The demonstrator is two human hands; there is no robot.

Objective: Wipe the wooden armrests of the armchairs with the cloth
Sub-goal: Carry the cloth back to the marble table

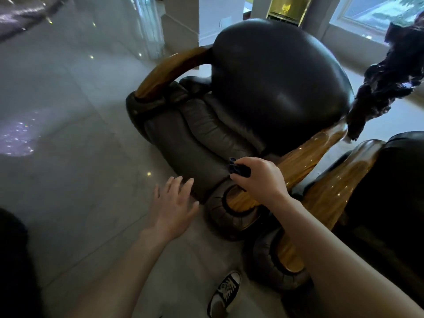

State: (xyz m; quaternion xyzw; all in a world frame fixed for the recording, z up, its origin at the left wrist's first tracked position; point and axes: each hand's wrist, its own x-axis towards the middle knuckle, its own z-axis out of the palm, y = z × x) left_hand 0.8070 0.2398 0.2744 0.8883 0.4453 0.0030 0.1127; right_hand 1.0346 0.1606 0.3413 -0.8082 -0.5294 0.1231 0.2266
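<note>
A dark leather armchair (270, 83) stands in front of me with a curved wooden armrest on each side. My right hand (259, 177) grips a small dark blue cloth (238, 169) and presses it on the front part of the near wooden armrest (305, 157). The far wooden armrest (169, 72) arches on the chair's left side. My left hand (172, 207) hovers with fingers spread and holds nothing, just in front of the seat cushion (195, 143). A second armchair's wooden armrest (339, 187) lies right beside the near one.
Glossy pale tiled floor (75, 134) spreads to the left. A dark carved sculpture (390, 79) stands behind the chairs at right. My black and white sneaker (226, 292) is on the floor below. White columns and a window lie behind.
</note>
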